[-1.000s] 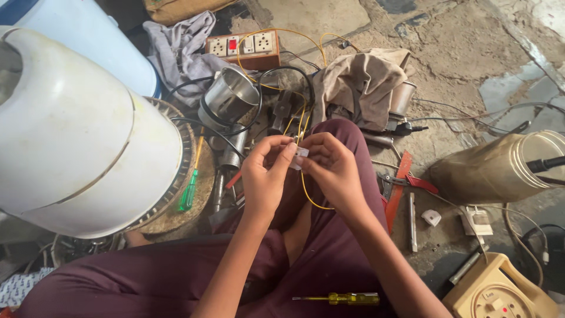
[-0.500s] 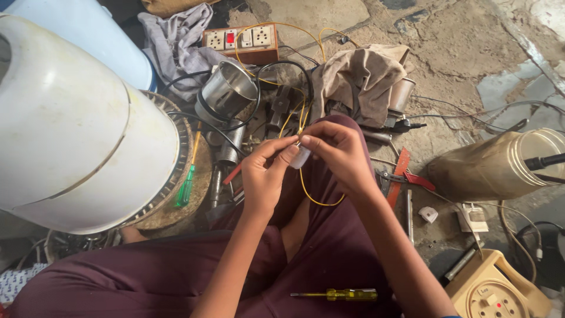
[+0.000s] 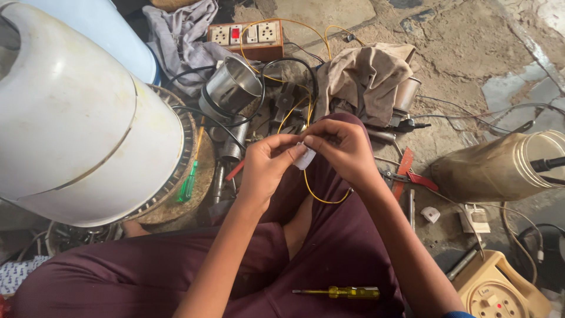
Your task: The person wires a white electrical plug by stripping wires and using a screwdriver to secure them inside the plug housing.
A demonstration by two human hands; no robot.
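Here both hands (image 3: 306,156) pinch white piece (image 3: 305,158), clutter close.

Cracked, dusty concrete floor (image 3: 465,41), sunlit

Left of the metal cup (image 3: 231,88) the big white housing (image 3: 76,118) blocks passage; right, rag (image 3: 368,73) and pliers (image 3: 406,174) crowd the floor

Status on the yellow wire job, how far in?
Done: nothing finished is visible. In hand: left hand and right hand pinch a small white piece on the yellow wire, which loops loose over the lap. Left: yellow screwdriver lies untouched on the lap; the wire's hanging end looks bare and unconnected.
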